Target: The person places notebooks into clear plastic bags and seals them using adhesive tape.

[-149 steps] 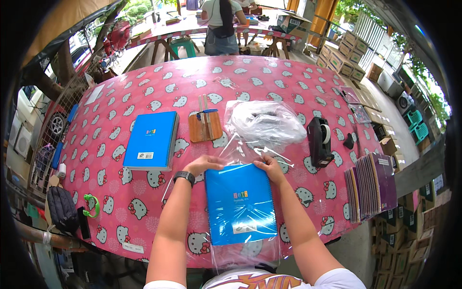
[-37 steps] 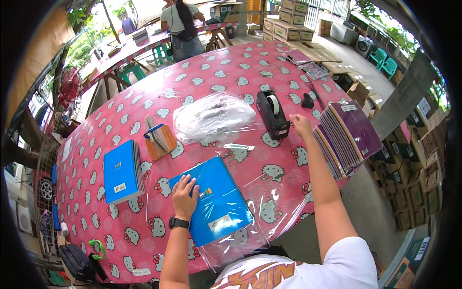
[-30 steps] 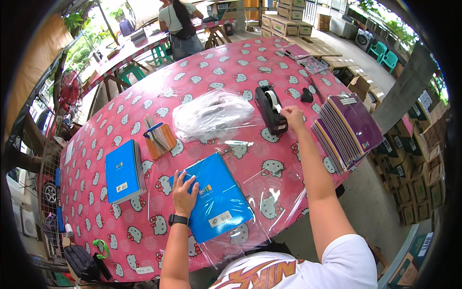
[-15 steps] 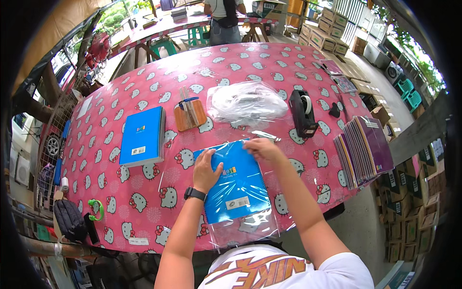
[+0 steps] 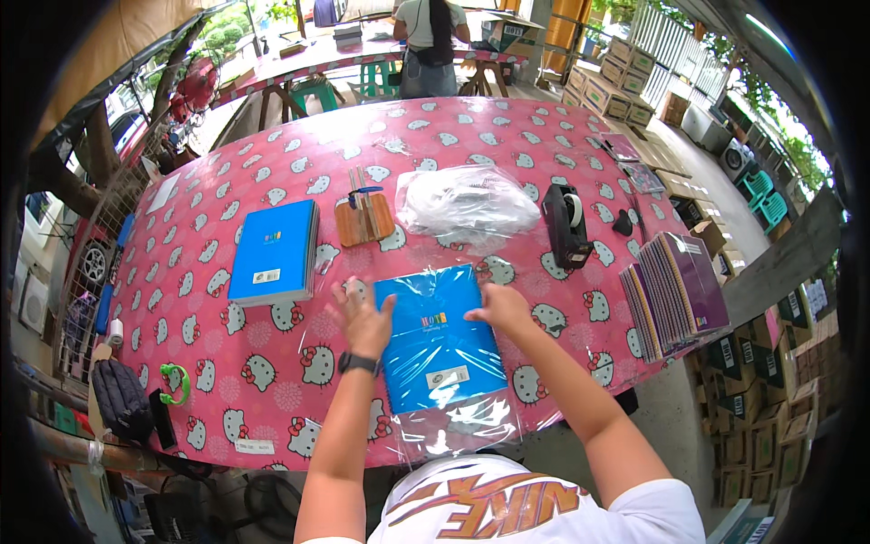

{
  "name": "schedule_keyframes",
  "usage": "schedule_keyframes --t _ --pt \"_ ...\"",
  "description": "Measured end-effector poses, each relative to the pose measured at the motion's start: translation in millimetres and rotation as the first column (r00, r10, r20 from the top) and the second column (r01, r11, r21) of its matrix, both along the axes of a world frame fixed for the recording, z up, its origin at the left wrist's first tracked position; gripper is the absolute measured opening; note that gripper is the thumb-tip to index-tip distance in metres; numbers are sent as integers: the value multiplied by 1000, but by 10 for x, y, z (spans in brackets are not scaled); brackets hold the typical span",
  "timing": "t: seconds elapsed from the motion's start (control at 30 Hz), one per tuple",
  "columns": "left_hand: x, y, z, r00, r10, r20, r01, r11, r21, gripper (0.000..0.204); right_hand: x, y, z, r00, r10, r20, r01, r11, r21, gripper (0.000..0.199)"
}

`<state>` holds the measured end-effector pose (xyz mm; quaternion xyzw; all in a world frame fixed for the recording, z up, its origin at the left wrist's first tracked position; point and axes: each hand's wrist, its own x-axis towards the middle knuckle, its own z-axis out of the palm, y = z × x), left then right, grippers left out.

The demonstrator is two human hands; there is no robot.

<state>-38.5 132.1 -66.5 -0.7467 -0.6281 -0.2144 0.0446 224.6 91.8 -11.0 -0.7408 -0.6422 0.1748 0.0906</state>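
A blue spiral notebook (image 5: 437, 340) lies flat in front of me inside a clear plastic sleeve (image 5: 453, 428). The sleeve's near end sticks out past the notebook toward my body. My left hand (image 5: 364, 319) is at the notebook's left edge, its fingers spread and slightly blurred. At the right edge is my right hand (image 5: 501, 306), with the thumb stretched over the cover's edge and the other fingers apart from it along the side. Neither hand has closed round anything. A stack of blue notebooks (image 5: 272, 252) sits to the left.
Beyond the notebook are a wooden holder with pens (image 5: 364, 220), a heap of clear plastic sleeves (image 5: 467, 204) and a black tape dispenser (image 5: 566, 227). Purple spiral notebooks (image 5: 675, 290) stand at the right edge. A person (image 5: 428, 45) is by the far table.
My left hand has lifted off the cover and shifted left, fingers spreading. My right hand has left the top right corner and come down to the right edge, its pinch released.
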Motion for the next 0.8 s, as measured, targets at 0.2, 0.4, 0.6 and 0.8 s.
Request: schedule_keyframes --t 0.2,0.4,0.6,0.8 --pt "-415 -1031 -727 500 204 842 345 844 -410 64 -81 -1175 -282 736 -132 -664 120 991 -64 48" --pt "-428 -1029 784 -131 370 920 530 810 -250 48 301 -856 538 308 -200 -930 21 979 -203 53" --pt "-192 -56 850 244 -350 904 490 849 197 70 101 22 590 672 347 -654 -16 890 456 99" --pt "116 13 1383 6 -296 955 384 883 271 76 -87 131 823 178 398 -900 171 888 427 86"
